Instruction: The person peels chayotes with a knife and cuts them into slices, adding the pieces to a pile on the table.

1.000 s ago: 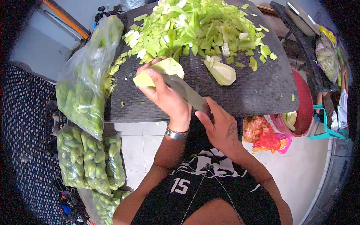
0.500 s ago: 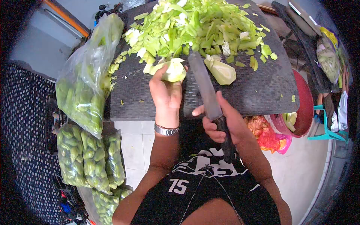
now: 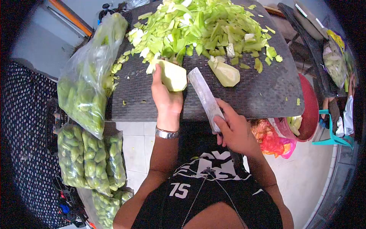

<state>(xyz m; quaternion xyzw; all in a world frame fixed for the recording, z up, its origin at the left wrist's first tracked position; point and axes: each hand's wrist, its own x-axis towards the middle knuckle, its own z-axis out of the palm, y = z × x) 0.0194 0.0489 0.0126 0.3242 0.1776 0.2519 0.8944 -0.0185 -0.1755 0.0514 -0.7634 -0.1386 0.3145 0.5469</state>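
My left hand (image 3: 166,95) is wrapped round a peeled, pale green chayote (image 3: 174,76), held up just over the near part of the table. In my right hand (image 3: 237,128) is a wide-bladed knife (image 3: 204,91); its blade points up and left, close beside the chayote but apart from it. My fingers cover most of the handle. Another peeled chayote (image 3: 225,73) lies on the dark woven-pattern table (image 3: 263,95), to the right of the blade. Behind both is a large heap of green peelings (image 3: 202,28).
A clear plastic bag of green vegetables (image 3: 85,89) leans at the table's left edge, with more filled bags (image 3: 89,158) below it. At right stand a red tub (image 3: 309,110) and a turquoise stool (image 3: 331,137). A red and pink net bag (image 3: 270,139) lies on the floor.
The chayote in my left hand has turned, so a broad pale face now shows. My right hand has rolled over with the knife, and the blade has dropped slightly towards me.
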